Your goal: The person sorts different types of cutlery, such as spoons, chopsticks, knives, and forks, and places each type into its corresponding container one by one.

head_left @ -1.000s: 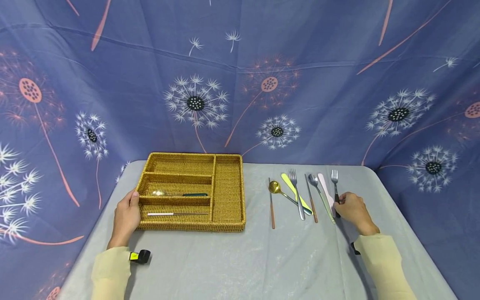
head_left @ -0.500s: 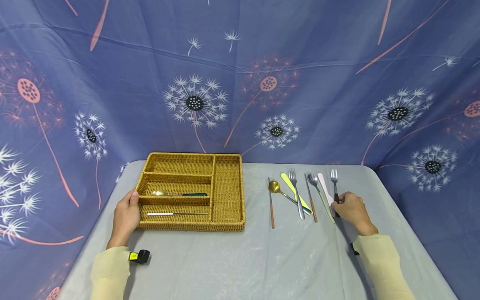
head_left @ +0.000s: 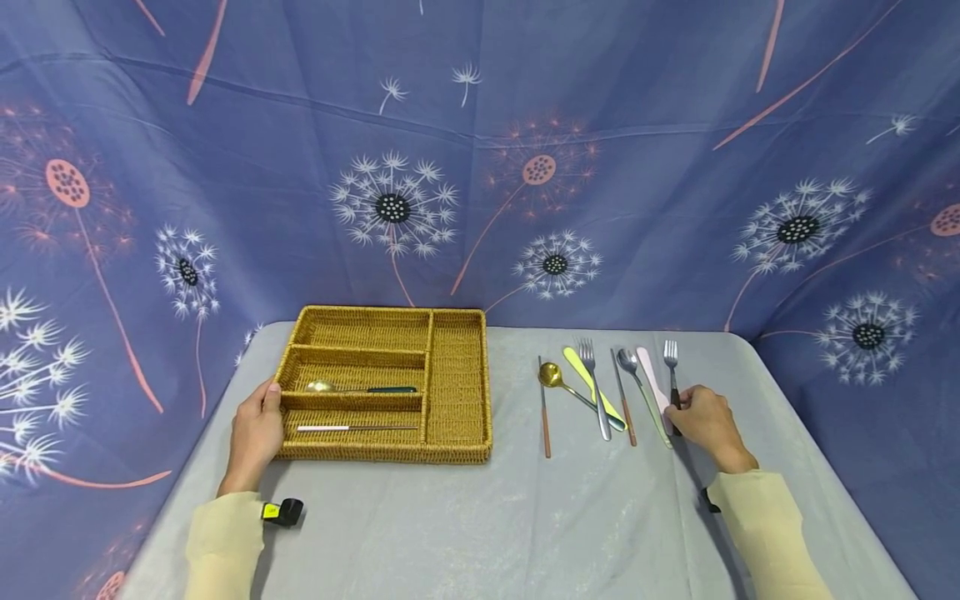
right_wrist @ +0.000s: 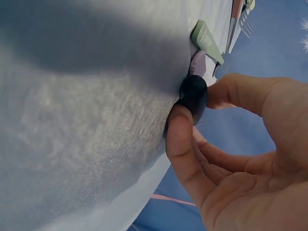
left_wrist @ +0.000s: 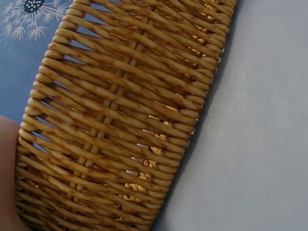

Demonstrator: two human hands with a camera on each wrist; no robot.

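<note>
My left hand [head_left: 256, 429] holds the left end of a woven cutlery tray [head_left: 456, 454]; in the left wrist view its wicker wall [left_wrist: 120, 106] fills much of the picture and only part of the hand shows. Thumb and fingertips of my right hand [head_left: 705, 421] pinch the black handle of a fork [head_left: 671, 357], whose tines point away from me. Up close, the right wrist view shows the dark handle end [right_wrist: 194, 94] between thumb and fingers, low at the cloth. Beside it lie a pink-handled piece [head_left: 649, 373] and a spoon with a green handle [head_left: 627, 361].
Further left on the grey tablecloth [head_left: 465, 533] lie a gold spoon [head_left: 550, 374], a yellow knife-like piece [head_left: 575, 361], a silver fork [head_left: 597, 400] and two brown-ended chopsticks. Inside the tray are a spoon [head_left: 321, 387] and a white-ended chopstick [head_left: 324, 428]. A patterned curtain [head_left: 480, 208] stands behind.
</note>
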